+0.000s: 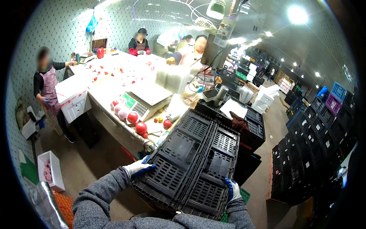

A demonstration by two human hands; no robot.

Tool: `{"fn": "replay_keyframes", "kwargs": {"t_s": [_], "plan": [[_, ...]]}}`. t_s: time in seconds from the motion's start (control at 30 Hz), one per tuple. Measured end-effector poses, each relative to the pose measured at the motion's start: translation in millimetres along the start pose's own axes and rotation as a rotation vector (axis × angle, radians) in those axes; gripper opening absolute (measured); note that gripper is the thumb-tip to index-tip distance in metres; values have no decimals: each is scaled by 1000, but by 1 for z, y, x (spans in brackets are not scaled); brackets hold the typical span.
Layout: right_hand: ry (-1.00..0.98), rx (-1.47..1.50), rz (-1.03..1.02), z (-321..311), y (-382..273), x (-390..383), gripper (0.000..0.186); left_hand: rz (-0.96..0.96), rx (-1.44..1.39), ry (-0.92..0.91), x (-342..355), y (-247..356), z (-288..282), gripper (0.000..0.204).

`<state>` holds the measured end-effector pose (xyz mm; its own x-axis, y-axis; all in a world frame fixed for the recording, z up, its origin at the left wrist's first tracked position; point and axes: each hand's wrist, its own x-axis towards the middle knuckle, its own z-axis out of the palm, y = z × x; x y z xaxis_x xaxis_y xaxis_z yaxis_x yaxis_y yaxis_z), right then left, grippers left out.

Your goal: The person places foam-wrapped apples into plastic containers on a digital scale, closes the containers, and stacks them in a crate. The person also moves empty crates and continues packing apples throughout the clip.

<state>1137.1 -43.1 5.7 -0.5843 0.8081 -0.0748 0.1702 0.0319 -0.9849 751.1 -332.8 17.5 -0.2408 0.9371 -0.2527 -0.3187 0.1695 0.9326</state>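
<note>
A black plastic folding crate (181, 147), its slotted panels lying flat, is tilted in front of me. At its left edge, my left hand (140, 168), in a white and blue work glove, is closed with the fingers curled over the side. My right hand (233, 190), gloved the same way, grips the right edge near the close corner. The crate's far end lies beside the table corner and a black crate stack; whether it rests on anything underneath is hidden.
A white table (105, 87) carries a scale (139, 103), red round fruits (141, 128) and clear plastic containers (171, 80). Stacked black crates (305, 152) line the right. A white foam box (50, 171) stands on the floor at left. Several people work around the table.
</note>
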Motion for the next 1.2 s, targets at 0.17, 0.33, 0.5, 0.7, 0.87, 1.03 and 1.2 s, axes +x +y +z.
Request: {"fn": "replay_keyframes", "kwargs": {"t_s": [0.17,0.33,0.5,0.7,0.87,1.03,1.2], "plan": [[30,164,143,12,-22,-6,29,141,243,-20,0,0,-9,69],[76,150,108,34,-45,-23,40,80,32,-94,15,-9,-22,71],[212,-68,159,27,-28,-22,51,35,265,-61,27,-21,-30,77],[200,-133,219,-1,-6,-14,60,27,532,37,17,-35,-8,97],[253,-910,536,26,-72,-12,83,272,322,-53,28,-36,-17,66],[416,-1304,-195,105,-137,7,75,73,253,-143,16,-9,-19,76],[193,-935,129,202,-128,51,83,922,1313,258,-39,45,26,84]]}}
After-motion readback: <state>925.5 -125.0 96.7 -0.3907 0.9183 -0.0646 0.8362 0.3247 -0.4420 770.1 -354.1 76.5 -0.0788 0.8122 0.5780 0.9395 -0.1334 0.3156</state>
